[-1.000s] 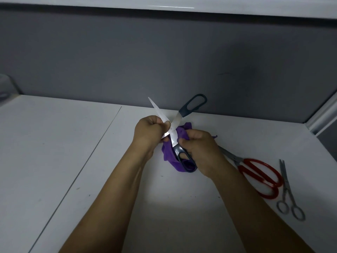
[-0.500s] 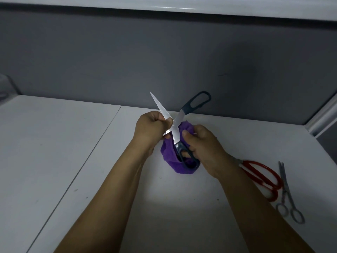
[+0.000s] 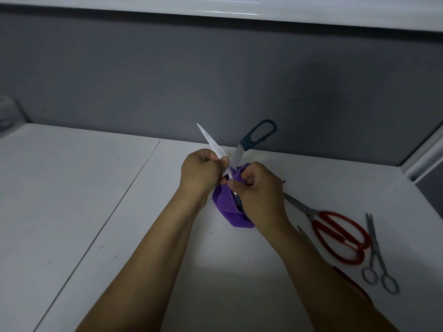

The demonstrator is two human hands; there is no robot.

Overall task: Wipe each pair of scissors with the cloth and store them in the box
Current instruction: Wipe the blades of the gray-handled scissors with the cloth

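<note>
The left grip [image 3: 201,172], a bare hand, is curled round one blade of the dark-handled scissors [image 3: 246,142] close to the pivot, and holds them raised above the white worktop [image 3: 72,212]. The scissors are spread wide in an X. The held blade runs up and to the left to a bare tip, and one handle loop stands up and to the right against the grey wall [image 3: 239,80] behind. The right grip [image 3: 260,190], the other bare hand, has its fingers and thumb pinched on the bunched purple cloth [image 3: 227,212], right at the pivot and touching the left grip. The cloth hangs below both hands and wraps the lower half of the scissors, of which only a dark sliver shows in the folds. To the right, on the worktop, lie the red-handled scissors [image 3: 311,213] with blades closed and pointing toward the right wrist. The small metal scissors [image 3: 374,243] lie just beside the red handles, on their far side. A thin blade tip and a strip of red show past the right forearm, too hidden to say more. A pale translucent object [image 3: 7,113] sits at the far left edge, cut off, and what it is cannot be told.
</note>
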